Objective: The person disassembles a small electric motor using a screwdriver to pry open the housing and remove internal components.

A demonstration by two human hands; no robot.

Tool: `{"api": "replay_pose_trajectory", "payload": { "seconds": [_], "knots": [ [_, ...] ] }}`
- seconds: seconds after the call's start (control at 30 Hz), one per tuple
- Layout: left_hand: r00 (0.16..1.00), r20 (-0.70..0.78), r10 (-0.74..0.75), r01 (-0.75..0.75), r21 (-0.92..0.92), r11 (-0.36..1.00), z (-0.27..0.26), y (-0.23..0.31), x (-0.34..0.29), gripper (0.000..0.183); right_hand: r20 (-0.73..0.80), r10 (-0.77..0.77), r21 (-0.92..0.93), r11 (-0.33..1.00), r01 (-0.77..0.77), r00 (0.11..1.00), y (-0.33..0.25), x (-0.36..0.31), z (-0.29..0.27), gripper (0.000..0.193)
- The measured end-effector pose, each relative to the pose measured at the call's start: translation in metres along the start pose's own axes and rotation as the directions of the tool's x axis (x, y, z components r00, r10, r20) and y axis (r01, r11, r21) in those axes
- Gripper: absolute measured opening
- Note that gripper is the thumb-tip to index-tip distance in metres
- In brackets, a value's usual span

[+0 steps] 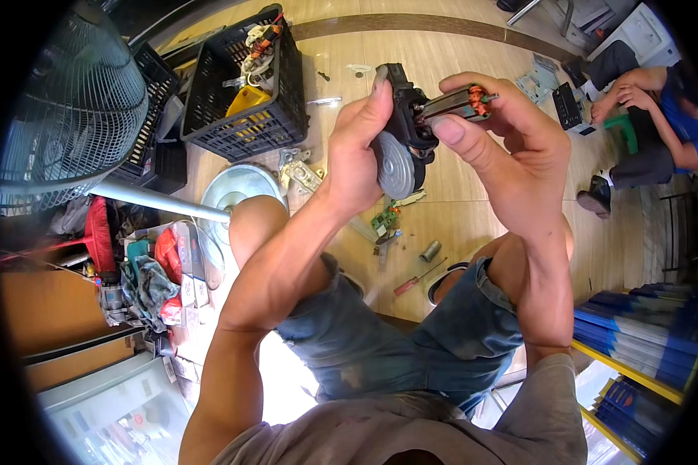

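My left hand [355, 155] is closed round a black motor housing [400, 116] with a grey, ringed disc [396, 168] on its near side. In my right hand [523, 159], thumb and fingers pinch a motor armature [451, 104] with copper windings at its right end. The armature's left end meets the housing; whether it sits inside or only touches cannot be made out. Both parts are held up above my knees. Below them on the floor lie a green circuit board [385, 222], a metal cylinder [430, 250] and a screwdriver [406, 287].
A black plastic crate [248, 124] with cables and a yellow part stands at the far left. Beside it is a wire-caged fan [70, 108]. At the far right sits another person [667, 128] near a dark device [570, 108]. Blue packs [636, 322] fill the right shelf.
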State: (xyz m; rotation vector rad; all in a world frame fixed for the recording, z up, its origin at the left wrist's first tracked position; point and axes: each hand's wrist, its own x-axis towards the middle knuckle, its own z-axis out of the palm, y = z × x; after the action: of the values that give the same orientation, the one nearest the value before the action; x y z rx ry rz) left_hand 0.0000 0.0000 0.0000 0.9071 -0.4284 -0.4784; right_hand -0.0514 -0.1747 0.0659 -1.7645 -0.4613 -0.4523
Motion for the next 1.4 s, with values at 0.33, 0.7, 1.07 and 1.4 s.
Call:
{"api": "replay_pose_trajectory", "payload": {
  "seconds": [0.33, 0.7, 1.07, 1.4],
  "knots": [
    [1.000, 0.015, -0.010, 0.012, -0.201, 0.979, -0.004, -0.001, 0.002, 0.056, 0.174, -0.055, 0.264, 0.964, 0.007, 0.983, 0.019, 0.000, -0.005, 0.035],
    [0.988, -0.151, 0.013, -0.033, -0.127, 0.991, 0.017, -0.003, -0.002, 0.055, 0.211, 0.370, 0.570, 0.705, -0.421, 0.905, 0.004, -0.006, 0.019, 0.054],
    [0.973, -0.212, 0.095, -0.128, -0.145, 0.981, 0.027, 0.002, -0.003, 0.058, 0.206, 0.397, 0.612, 0.661, -0.434, 0.895, 0.005, -0.011, 0.035, 0.054],
    [0.955, -0.293, 0.049, -0.114, -0.208, 0.972, 0.031, 0.003, -0.002, 0.063, 0.209, 0.404, 0.632, 0.639, -0.438, 0.891, 0.005, -0.011, 0.033, 0.053]
  ]
}}
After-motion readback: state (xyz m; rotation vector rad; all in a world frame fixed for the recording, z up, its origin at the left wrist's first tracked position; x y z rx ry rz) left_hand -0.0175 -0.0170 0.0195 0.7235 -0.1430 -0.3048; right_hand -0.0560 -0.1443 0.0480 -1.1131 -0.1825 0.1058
